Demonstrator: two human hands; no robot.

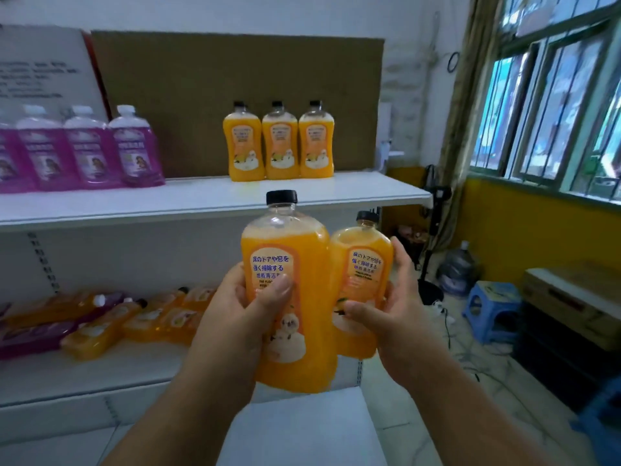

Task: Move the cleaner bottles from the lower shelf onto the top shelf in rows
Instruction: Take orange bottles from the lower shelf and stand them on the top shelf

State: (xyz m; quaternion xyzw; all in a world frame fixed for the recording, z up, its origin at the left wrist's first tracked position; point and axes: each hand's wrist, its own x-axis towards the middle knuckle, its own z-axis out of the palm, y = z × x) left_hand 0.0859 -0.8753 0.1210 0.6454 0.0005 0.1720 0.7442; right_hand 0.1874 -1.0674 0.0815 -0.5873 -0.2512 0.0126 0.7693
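1. White metal shelving against a brown backboard (235, 79). Window (551, 109) and curtain on the right; blue stool (492, 309) and a water jug (458, 267) on the tiled floor.
2. Top shelf (201, 200): purple bottles (84, 149) in a row at left, three orange bottles (280, 142) upright in a row at back right. Free space in front of and to the right of them.
3. Lower shelf (100, 368): remaining orange and purple bottles lying flat in a loose pile (111, 321).
4. Left hand (242, 307) is wrapped around one orange bottle (285, 297). Right hand (379, 301) is wrapped around a second (363, 274). Both bottles upright, touching, in mid-air below the top shelf edge.
5. Step looks like the carry phase, between pick and place.
6. Next: lift over the shelf lip, set both upright to extend the orange row or start a front one, labels forward.
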